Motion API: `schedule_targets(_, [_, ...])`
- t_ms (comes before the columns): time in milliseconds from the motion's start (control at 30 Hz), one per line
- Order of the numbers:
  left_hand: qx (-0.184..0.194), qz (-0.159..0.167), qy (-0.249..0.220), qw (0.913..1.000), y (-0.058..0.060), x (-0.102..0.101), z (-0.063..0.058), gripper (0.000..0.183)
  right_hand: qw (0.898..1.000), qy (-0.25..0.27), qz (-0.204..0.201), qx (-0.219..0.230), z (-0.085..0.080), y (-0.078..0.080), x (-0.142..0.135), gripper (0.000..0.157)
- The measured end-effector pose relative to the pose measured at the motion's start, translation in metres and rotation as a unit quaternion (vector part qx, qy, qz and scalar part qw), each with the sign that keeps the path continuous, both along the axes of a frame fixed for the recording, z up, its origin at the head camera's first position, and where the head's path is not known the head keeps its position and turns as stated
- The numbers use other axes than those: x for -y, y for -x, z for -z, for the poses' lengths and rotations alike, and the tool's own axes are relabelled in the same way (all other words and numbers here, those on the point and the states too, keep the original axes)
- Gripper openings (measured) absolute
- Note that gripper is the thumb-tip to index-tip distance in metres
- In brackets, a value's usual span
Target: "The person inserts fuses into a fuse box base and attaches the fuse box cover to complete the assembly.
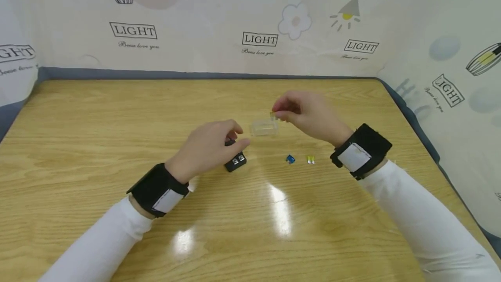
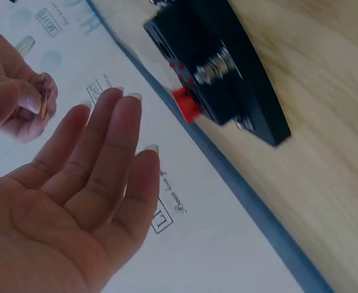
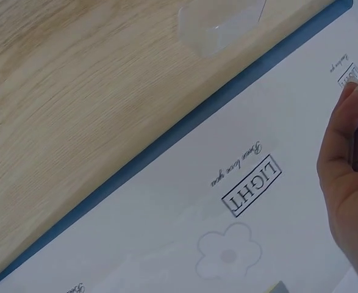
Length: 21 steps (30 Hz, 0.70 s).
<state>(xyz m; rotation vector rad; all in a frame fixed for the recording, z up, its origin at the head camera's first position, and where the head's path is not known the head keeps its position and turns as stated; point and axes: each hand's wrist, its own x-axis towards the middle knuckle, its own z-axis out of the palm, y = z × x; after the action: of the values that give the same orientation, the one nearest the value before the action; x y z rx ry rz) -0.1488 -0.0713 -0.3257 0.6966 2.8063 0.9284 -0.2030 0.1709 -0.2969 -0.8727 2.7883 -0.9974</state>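
My right hand [image 1: 313, 116] pinches a small amber blade fuse [image 1: 272, 115] between thumb and fingertips, above a clear plastic box [image 1: 264, 128]. Fingers loosely extended, my left hand [image 1: 209, 147] is beside a black fuse block [image 1: 236, 164] and partly covers it in the head view. In the left wrist view, that hand's fingers are apart from the fuse block [image 2: 255, 79], which has metal terminals and a red fuse [image 2: 186, 105] seated in it. A blue blade fuse [image 1: 290, 159] and a yellow blade fuse [image 1: 311, 159] lie on the table nearer me.
The wooden table [image 1: 117, 142] ends at a blue-grey edge strip [image 1: 211, 75] along the back and right. Behind it hangs a white printed curtain [image 1: 195, 21] with lamp drawings. Black straps [image 1: 158, 190] circle both wrists over white sleeves.
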Motion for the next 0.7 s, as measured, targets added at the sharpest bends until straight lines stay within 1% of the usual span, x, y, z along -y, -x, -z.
schedule_targets(100, [0.025,-0.002,-0.028,0.9993,0.000,-0.005,0.000,0.042,0.999,-0.001,-0.029,-0.017,0.003,-0.004,0.012,0.009])
schedule_targets(167, [0.034,-0.005,-0.043,0.9985,-0.001,-0.008,0.001,0.040,0.999,0.006,-0.049,-0.023,0.006,-0.007,0.019,0.009])
schedule_targets(233, [0.034,-0.007,-0.052,0.9981,-0.002,-0.010,0.003,0.040,0.998,0.010,-0.061,-0.028,0.007,-0.010,0.025,0.008])
schedule_targets(300, [0.028,-0.008,-0.060,0.9977,-0.004,-0.012,0.003,0.038,0.997,0.015,-0.068,-0.026,0.008,-0.013,0.030,0.008])
schedule_targets(433, [0.003,-0.013,-0.080,0.9967,-0.005,-0.013,0.004,0.031,0.998,0.022,-0.066,0.002,0.010,-0.019,0.037,0.008])
schedule_targets(600, [-0.028,-0.020,-0.091,0.9953,-0.004,-0.013,0.004,0.022,0.997,0.029,-0.057,0.034,0.012,-0.022,0.042,0.018])
schedule_targets(700, [-0.027,-0.016,-0.088,0.9956,-0.003,-0.012,0.005,0.019,0.997,0.036,-0.056,0.044,0.013,-0.023,0.042,0.024])
